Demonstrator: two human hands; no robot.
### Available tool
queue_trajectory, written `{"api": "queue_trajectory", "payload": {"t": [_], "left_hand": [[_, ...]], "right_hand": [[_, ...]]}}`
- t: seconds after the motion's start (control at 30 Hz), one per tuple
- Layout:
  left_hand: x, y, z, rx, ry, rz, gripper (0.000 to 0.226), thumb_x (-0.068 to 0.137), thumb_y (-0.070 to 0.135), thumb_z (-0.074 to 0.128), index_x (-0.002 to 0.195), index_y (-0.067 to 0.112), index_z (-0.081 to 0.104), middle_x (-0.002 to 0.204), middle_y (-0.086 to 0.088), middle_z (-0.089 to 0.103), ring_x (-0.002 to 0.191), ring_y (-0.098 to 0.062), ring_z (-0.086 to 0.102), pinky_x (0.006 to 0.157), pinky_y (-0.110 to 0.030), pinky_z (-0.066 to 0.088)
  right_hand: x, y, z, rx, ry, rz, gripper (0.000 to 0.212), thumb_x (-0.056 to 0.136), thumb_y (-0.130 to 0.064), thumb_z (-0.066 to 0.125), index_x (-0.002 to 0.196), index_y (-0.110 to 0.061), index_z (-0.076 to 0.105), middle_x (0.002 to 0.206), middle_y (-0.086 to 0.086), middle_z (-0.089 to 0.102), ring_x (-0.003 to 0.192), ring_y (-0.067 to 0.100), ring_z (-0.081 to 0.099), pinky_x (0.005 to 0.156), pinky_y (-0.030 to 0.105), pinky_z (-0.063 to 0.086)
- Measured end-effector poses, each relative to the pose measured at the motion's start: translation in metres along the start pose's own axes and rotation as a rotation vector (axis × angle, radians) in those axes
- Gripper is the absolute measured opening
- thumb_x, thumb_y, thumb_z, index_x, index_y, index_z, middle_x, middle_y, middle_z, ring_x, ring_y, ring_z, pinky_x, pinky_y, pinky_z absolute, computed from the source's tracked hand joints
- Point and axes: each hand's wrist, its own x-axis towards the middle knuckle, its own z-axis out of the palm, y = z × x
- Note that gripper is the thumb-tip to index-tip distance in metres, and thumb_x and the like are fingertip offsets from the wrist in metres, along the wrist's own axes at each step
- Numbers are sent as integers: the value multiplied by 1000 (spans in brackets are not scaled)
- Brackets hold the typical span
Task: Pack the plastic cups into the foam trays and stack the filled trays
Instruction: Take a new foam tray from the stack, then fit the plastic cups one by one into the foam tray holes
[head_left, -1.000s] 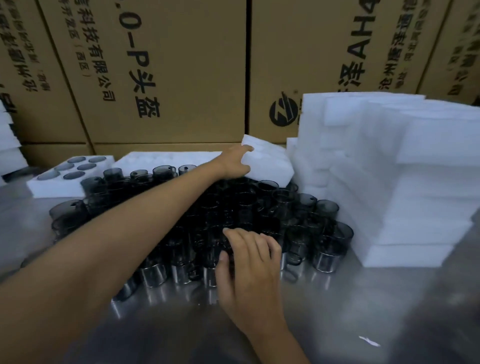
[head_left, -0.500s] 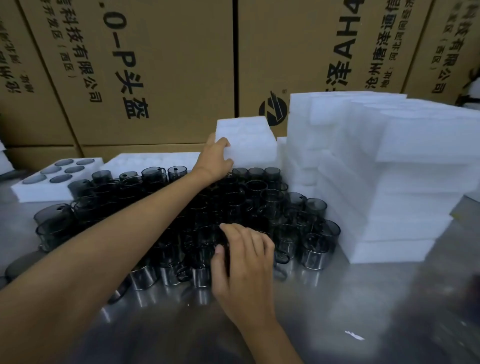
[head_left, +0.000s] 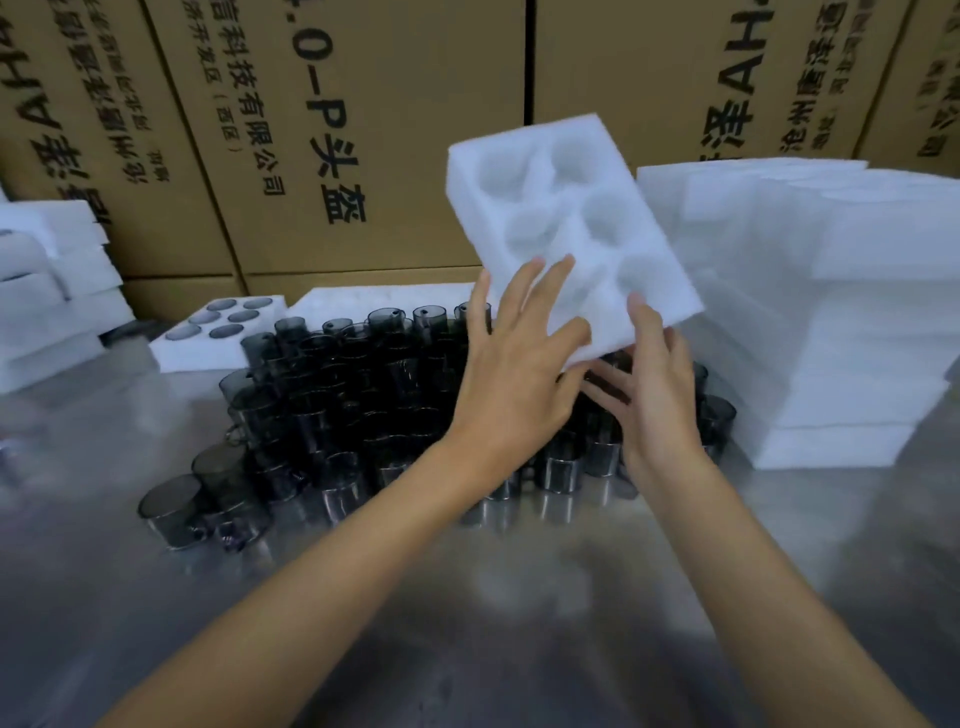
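Up above the cluster of dark plastic cups (head_left: 363, 400), an empty foam tray (head_left: 566, 223) is held tilted, its round pockets facing the camera. The left hand (head_left: 511, 364) lies flat over the tray's near face, fingers spread and thumb at its lower edge, while the right hand (head_left: 652, 384) takes the lower right corner, thumb on the front and fingers curled underneath; both grips are closed on the tray. The cups stand packed together on the shiny metal bench (head_left: 519, 623), directly under the tray and both hands. Just right of them rises a tall stack of empty foam trays (head_left: 831, 312). At the far left of the cups sits a filled tray (head_left: 218, 332) with dark cup tops showing in its pockets, and behind the cups lies what looks like another white tray, though blur makes it hard to read. More foam pieces (head_left: 52, 286) sit at the left edge, and printed cardboard boxes (head_left: 363, 130) form the backdrop.
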Motion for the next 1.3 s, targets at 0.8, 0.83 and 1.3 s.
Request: {"api": "queue_trajectory", "payload": {"t": [0.8, 0.83, 1.3], "left_hand": [[-121, -37, -64, -265, -868, -453, 40, 98, 25, 53, 136, 35, 47, 121, 9, 54, 128, -17, 37, 105, -34, 24], [-124, -39, -60, -264, -818, -457, 39, 98, 21, 52, 134, 35, 51, 125, 8, 55, 127, -17, 37, 103, -33, 24], [-125, -65, -28, -184, -550, -464, 35, 93, 15, 54, 123, 32, 65, 115, 7, 61, 113, -16, 48, 99, -28, 26]], "right_hand": [[-76, 35, -78, -1063, -257, 226, 51, 66, -65, 52, 76, -15, 60, 66, -3, 53, 66, 17, 53, 65, 35, 39], [-75, 35, -75, -1133, -225, 186, 57, 69, -69, 48, 71, -12, 55, 61, -5, 48, 63, 18, 50, 63, 34, 36], [-26, 46, 27, -1383, -513, -183, 13, 87, -24, 62, 87, -28, 75, 91, -12, 71, 97, 16, 62, 80, 33, 51]]}}
